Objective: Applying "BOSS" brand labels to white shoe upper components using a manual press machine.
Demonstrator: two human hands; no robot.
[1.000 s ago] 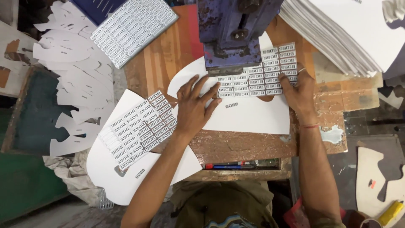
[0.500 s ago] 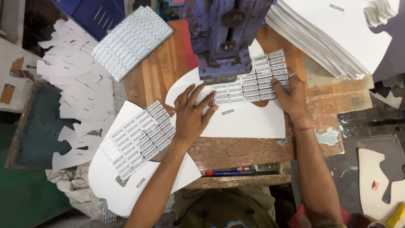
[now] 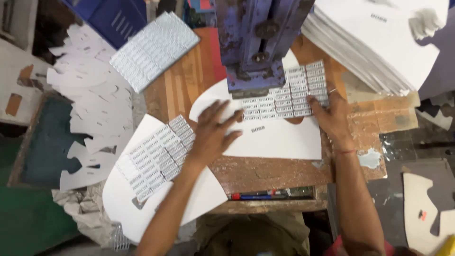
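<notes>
Worn wooden desk (image 3: 189,90) carries a blue press (image 3: 258,42); below it, the left hand (image 3: 213,135) lies flat on the white sheet (image 3: 279,140), the right hand (image 3: 332,114) presses the label strip (image 3: 284,97). Fingers beside the press could get pinched.

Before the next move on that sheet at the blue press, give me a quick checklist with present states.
1. Left hand flat on the white sheet: ok.
2. Right hand on the label strip: ok.
3. Strip's end reaches under the blue press: ok.
4. Fingers outside the press head: ok, though near it.
5. Strip square to the sheet: cannot tell.
6. Sheet resting on the wooden bench: ok.
</notes>
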